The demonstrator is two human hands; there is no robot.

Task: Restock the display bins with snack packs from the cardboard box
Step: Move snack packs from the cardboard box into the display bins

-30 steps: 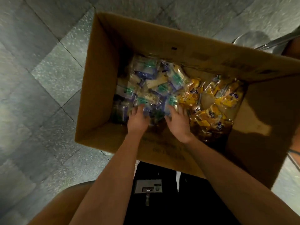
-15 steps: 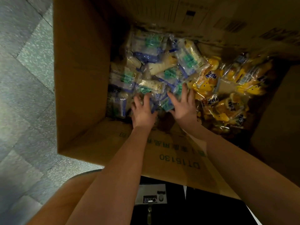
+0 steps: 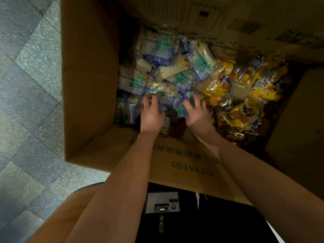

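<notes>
Here, blue-green packs (image 3: 157, 50) are seen heaped at left in the box (image 3: 87, 76), yellow packs (image 3: 219, 83) at right. The left hand (image 3: 151, 114) and right hand (image 3: 198, 114) are laid on the blue-green heap, fingers spread, nothing clasped. A stone floor (image 3: 26, 102) is glimpsed alongside.

Snack packs (image 3: 175, 71) inside cardboard box (image 3: 89, 81).

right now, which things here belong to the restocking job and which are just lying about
Job: brown cardboard box; clear blue-and-green snack packs in its left side; clear yellow snack packs in its right side; left hand and right hand, both reaching among the blue-and-green packs.

Not the job: grey speckled floor tiles; grey card badge hanging on black clothing.
</notes>
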